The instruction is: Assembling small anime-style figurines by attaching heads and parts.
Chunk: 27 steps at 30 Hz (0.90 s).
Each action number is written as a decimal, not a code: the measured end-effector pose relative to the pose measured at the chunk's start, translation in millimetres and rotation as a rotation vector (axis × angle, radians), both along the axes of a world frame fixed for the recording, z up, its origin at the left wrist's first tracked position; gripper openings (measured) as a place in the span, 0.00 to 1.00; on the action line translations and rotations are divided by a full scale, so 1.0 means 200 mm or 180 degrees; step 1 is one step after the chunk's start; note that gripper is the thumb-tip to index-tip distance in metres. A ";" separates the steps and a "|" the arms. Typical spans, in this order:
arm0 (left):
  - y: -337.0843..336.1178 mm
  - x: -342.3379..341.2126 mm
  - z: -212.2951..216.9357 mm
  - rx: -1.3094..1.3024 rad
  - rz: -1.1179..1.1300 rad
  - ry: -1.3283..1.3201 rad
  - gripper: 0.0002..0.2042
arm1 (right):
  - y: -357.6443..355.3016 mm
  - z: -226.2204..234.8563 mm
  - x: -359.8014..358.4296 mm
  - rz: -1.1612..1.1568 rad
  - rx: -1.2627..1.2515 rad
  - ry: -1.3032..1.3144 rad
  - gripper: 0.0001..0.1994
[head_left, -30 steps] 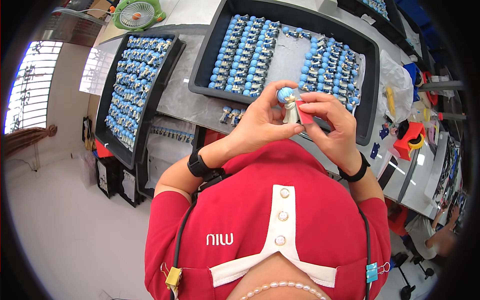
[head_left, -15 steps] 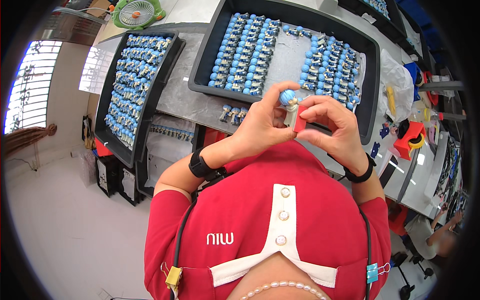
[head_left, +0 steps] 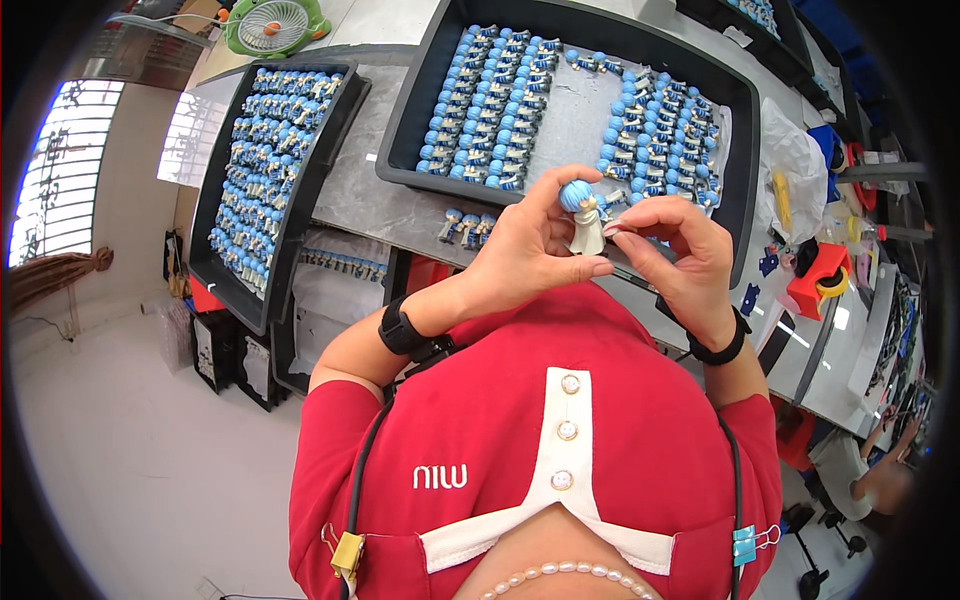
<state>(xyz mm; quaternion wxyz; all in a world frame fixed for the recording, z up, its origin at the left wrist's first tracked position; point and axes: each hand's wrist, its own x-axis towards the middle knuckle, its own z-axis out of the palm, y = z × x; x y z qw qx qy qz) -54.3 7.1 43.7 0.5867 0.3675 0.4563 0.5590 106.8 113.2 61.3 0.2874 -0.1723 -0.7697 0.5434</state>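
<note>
Between the thumb and fingers of my left hand [head_left: 525, 248] is a small figurine [head_left: 586, 228] with blue hair and a cream cloak, held upright. My right hand [head_left: 688, 258] is closed in a pinch beside it. At its fingertips shows a thin edge of a small red-and-white piece [head_left: 613, 228], close against the figurine's side; whether the two touch I cannot tell. Beyond my hands, a large black tray [head_left: 400, 150] bears rows of similar blue-haired figurines [head_left: 510, 110]. A few more figurines [head_left: 467, 229] lie on the table just left of my left hand.
A second black tray [head_left: 345, 110] full of figurines stands to the left, tilted. A green fan [head_left: 272, 25] is at the far left. On the right are a clear plastic bag [head_left: 790, 150], a red tape dispenser [head_left: 820, 280] and another person [head_left: 850, 470].
My right hand has shifted slightly right and turned. The red piece showed a broad red face before; now only a thin edge shows, and more of the figurine's cloak is visible.
</note>
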 end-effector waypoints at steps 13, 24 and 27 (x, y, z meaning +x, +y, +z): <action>0.00 -0.02 0.01 0.0047 -0.0199 0.0338 0.36 | -0.01 -0.02 -0.04 -0.0458 0.0249 0.0221 0.07; 0.01 -0.02 0.01 0.0031 -0.0263 -0.0070 0.36 | -0.01 -0.03 -0.04 -0.0335 0.0502 0.0326 0.07; 0.01 -0.02 -0.01 0.0257 -0.0226 0.0089 0.36 | 0.03 -0.01 -0.06 -0.0542 0.0622 0.0145 0.07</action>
